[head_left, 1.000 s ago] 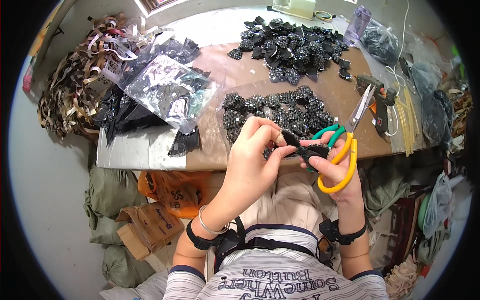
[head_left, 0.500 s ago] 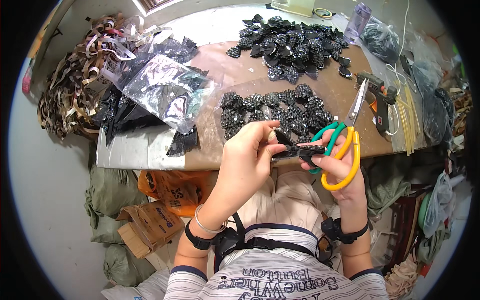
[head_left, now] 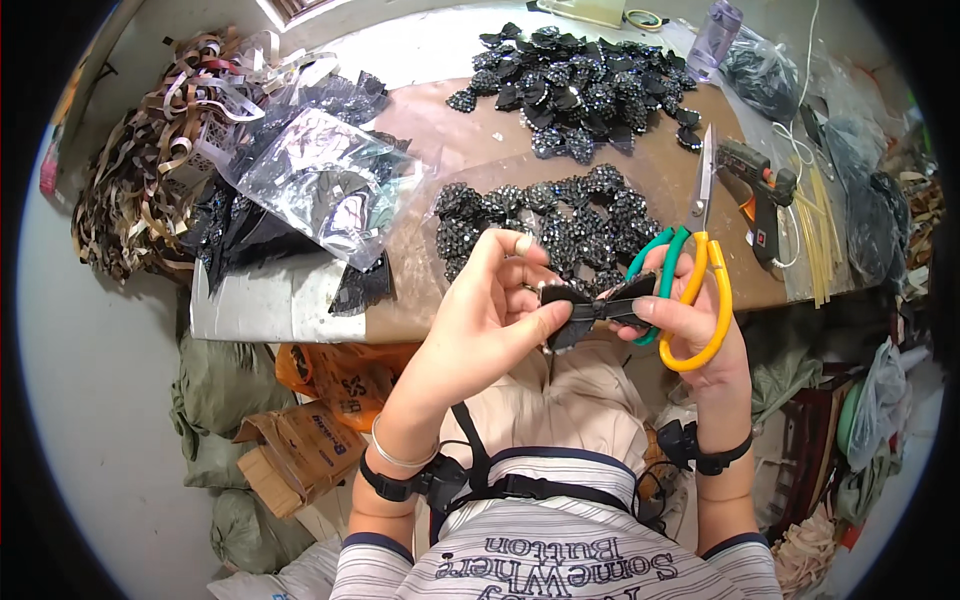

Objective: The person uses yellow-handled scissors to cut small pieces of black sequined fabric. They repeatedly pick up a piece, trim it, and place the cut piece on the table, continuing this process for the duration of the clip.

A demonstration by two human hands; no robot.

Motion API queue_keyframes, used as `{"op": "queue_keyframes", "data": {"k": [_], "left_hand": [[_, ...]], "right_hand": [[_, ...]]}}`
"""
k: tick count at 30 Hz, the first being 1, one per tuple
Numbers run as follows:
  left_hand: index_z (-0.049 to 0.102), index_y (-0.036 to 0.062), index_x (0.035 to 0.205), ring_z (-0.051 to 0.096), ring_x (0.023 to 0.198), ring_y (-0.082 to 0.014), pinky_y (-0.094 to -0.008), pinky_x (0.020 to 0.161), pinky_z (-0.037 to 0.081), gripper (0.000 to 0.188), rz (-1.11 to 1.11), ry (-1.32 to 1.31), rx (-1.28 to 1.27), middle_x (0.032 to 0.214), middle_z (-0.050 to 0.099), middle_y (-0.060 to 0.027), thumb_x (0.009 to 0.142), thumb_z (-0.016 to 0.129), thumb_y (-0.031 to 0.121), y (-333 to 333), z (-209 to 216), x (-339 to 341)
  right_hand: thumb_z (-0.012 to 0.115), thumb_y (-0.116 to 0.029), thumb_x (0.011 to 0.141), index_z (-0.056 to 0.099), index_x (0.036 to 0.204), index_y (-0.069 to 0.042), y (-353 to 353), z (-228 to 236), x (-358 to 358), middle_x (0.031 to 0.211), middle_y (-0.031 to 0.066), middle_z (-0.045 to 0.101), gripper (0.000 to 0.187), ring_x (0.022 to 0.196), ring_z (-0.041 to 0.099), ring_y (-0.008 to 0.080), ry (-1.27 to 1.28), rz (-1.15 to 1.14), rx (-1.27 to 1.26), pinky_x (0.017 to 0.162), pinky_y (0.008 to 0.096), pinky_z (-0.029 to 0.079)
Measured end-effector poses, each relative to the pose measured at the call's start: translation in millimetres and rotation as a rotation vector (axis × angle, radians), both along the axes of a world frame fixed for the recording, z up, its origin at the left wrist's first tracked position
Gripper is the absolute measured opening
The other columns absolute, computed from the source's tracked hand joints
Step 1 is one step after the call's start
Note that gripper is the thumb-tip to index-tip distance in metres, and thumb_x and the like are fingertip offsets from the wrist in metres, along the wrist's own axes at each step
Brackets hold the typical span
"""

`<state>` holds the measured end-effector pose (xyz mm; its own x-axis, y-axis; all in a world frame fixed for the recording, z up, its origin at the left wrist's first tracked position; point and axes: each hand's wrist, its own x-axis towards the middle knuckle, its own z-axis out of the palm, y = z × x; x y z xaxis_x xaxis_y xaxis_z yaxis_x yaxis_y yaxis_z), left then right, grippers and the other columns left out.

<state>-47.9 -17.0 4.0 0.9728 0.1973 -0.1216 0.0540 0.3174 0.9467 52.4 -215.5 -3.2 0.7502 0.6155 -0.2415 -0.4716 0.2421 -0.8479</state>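
A black bow [head_left: 598,310] is stretched between my two hands, its plain back and narrow centre band facing up. My left hand [head_left: 490,320] pinches the left wing, thumb on top. On the other wing, my right hand [head_left: 700,315] presses with its thumb and fingers. Scissors [head_left: 721,300] with green and yellow handles hang on that same right hand, blades pointing up and away. Just beyond my hands, several sequined black bows [head_left: 595,210] lie close together on a clear plastic sheet. Farther back is a heaped pile of similar sequined bows [head_left: 580,90].
On the right lie a glue gun [head_left: 762,215] and long glue sticks [head_left: 818,230]. A purple bottle [head_left: 714,42] stands at the back. Leftward are a clear plastic bag [head_left: 325,185], black fabric and heaped ribbons [head_left: 150,190]. Below sit an orange bag [head_left: 350,380] and a cardboard box [head_left: 300,460].
The bow has turned flatter and spread, so its back now shows. My left fingers have opened out and shifted along it. My right hand and the scissors have moved slightly right.
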Motion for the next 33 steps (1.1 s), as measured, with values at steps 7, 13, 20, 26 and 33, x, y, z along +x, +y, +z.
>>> {"op": "queue_keyframes", "data": {"k": [7, 13, 20, 26, 33], "left_hand": [[0.065, -0.0003, 0.115, 0.059, 0.088, -0.0048, -0.0218, 0.077, 0.049, 0.023, -0.099, 0.04, 0.0, 0.109, 0.067, -0.0057, 0.095, 0.057, 0.007, -4, -21, 0], [0.064, -0.0009, 0.118, 0.059, 0.094, -0.0066, -0.0229, 0.082, 0.049, 0.025, -0.04, 0.028, 0.012, 0.112, 0.067, -0.0059, 0.096, 0.058, 0.009, -9, -20, -4], [0.063, -0.0015, 0.119, 0.061, 0.099, -0.0108, -0.0264, 0.088, 0.049, 0.026, -0.021, 0.018, 0.045, 0.114, 0.067, -0.008, 0.096, 0.058, 0.009, -14, -21, -11], [0.063, -0.0017, 0.119, 0.062, 0.096, -0.0108, -0.0257, 0.086, 0.05, 0.026, 0.013, 0.01, -0.057, 0.113, 0.067, -0.0082, 0.095, 0.058, 0.008, -15, -25, -14], [0.061, -0.0034, 0.12, 0.065, 0.091, -0.0134, -0.0262, 0.082, 0.052, 0.027, 0.105, -0.004, 0.029, 0.11, 0.067, -0.0094, 0.096, 0.057, 0.008, -9, -23, -15]], "right_hand": [[0.074, 0.002, 0.079, 0.05, 0.095, -0.005, 7, -7, 2, 0.085, 0.0031, 0.063, 0.029, 0.075, 0.062, 0.0093, -0.455, -0.151, -0.267, 0.063, 0.0218, 0.053], [0.075, 0.0, 0.079, 0.054, 0.095, -0.004, 12, 11, -1, 0.084, 0.0036, 0.063, 0.027, 0.075, 0.061, 0.0077, -0.371, -0.086, -0.318, 0.067, 0.0212, 0.05], [0.075, 0.003, 0.076, 0.052, 0.096, -0.004, 17, -5, 2, 0.081, 0.0006, 0.057, 0.031, 0.074, 0.055, 0.0065, -0.478, -0.054, -0.264, 0.068, 0.0213, 0.047], [0.071, 0.006, 0.078, 0.052, 0.094, -0.005, 22, -7, 7, 0.08, 0.0001, 0.056, 0.027, 0.074, 0.054, 0.0062, -0.533, -0.082, -0.187, 0.069, 0.0206, 0.046], [0.069, 0.001, 0.081, 0.054, 0.089, -0.005, 24, 7, 8, 0.077, -0.0005, 0.056, 0.018, 0.067, 0.053, 0.0056, -0.401, -0.12, -0.318, 0.06, 0.0206, 0.044]]}}
